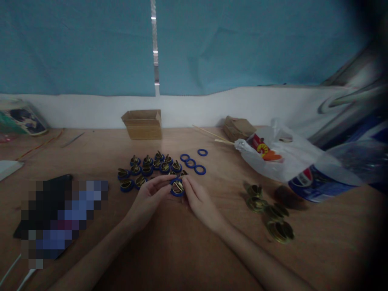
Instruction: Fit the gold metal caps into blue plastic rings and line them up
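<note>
Between the fingertips of my left hand [155, 193] and my right hand [196, 195] is a round gold metal piece with a blue ring [177, 187] around it. Both hands pinch it from its two sides. Just beyond them stand several gold pieces with blue rings [147, 169], their hinged gold parts raised. Loose blue rings [190, 163] lie flat behind my right hand. Farther right on the wooden table, several gold pieces [280, 231] show no blue rings.
An open cardboard box [144, 125] stands at the back. To the right are a brown paper packet [239, 128], a white plastic bag [280, 167] and a blue-labelled plastic bottle [324, 182]. A dark, partly pixelated device [45, 206] with cables lies left.
</note>
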### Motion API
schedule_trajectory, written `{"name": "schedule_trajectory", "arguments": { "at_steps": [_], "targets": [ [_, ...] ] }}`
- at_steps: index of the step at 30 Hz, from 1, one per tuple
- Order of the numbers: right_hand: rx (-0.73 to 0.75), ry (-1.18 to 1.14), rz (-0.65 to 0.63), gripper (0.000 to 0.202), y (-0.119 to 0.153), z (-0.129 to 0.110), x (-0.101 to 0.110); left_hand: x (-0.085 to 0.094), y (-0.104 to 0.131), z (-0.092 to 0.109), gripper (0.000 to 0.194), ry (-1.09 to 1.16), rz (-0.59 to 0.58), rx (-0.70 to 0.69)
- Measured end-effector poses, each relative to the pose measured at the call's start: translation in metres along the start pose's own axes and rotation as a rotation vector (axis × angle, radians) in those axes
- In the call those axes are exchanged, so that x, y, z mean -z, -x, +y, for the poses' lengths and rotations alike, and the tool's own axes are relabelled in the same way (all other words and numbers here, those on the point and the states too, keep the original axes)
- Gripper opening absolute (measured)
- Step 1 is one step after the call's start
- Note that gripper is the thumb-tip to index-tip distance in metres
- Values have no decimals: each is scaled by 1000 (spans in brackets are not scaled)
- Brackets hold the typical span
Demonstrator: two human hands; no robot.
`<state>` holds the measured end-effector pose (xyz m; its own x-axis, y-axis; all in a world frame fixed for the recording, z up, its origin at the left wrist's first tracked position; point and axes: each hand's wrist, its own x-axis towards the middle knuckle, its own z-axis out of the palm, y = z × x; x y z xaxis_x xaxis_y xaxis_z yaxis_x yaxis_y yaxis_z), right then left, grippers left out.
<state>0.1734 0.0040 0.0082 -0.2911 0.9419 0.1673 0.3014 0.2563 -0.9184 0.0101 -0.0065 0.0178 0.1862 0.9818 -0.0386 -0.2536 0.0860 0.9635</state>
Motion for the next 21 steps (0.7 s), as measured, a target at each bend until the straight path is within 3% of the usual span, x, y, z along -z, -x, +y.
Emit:
{"name": "schedule_trajectory", "arguments": {
  "at_steps": [12, 21],
  "targets": [
    [79, 120, 21, 31, -3, -5, 7, 0, -1, 2, 30, -67, -42, 40],
    [95, 144, -123, 25, -5, -7, 21, 2, -5, -2, 27, -139, -99, 91]
  ]
}}
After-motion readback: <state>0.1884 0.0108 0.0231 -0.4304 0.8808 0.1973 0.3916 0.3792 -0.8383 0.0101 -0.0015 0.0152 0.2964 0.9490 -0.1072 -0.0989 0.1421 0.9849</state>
